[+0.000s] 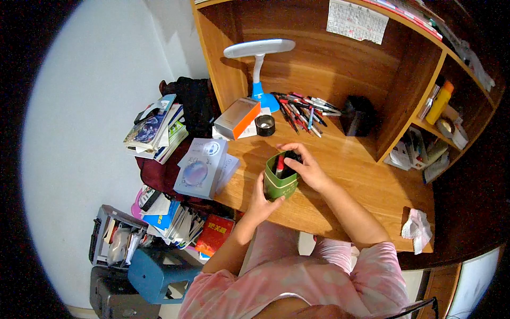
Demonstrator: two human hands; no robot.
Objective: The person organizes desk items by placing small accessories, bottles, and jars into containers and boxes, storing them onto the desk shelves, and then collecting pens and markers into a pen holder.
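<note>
My left hand (264,198) is wrapped around the lower side of a green container (280,187), which has a pale band around it and is held at the desk's front edge. A red-and-white pen (280,166) and something black stand inside the container. Over its mouth, my right hand (308,167) has its thumb and fingers curved around the dark contents at the rim. What those fingers grip is hidden. Beyond the container, a loose pile of pens (306,110) lies on the wooden desk (340,175).
A black pen holder (357,116) stands right of the pens. Behind sit a desk lamp (258,64), an orange-and-grey box (237,118) and a roll of black tape (265,125). A white box (201,169) is at left, a crumpled tissue (417,229) at right, and a blue stool (159,274) below.
</note>
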